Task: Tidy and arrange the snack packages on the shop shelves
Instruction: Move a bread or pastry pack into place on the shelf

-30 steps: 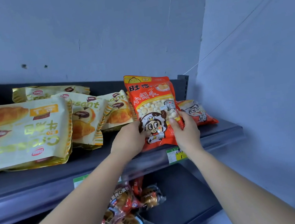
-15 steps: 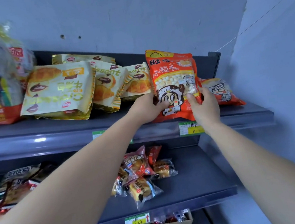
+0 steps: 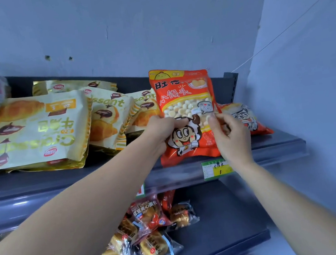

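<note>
We pinch the red bag (image 3: 182,96) upright, left hand (image 3: 163,132) and right hand (image 3: 233,140) gripping its sides. Yellow bags (image 3: 36,130) at its 9 o'clock lie jumbled, not yet tidied.

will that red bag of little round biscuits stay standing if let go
Probably not: the red bag is soft film, propped upright by the left hand and right hand; a similar bag lies flat on the shelf. Likely light, with small puffs loosely filling its window. The glossy film may slip.
</note>
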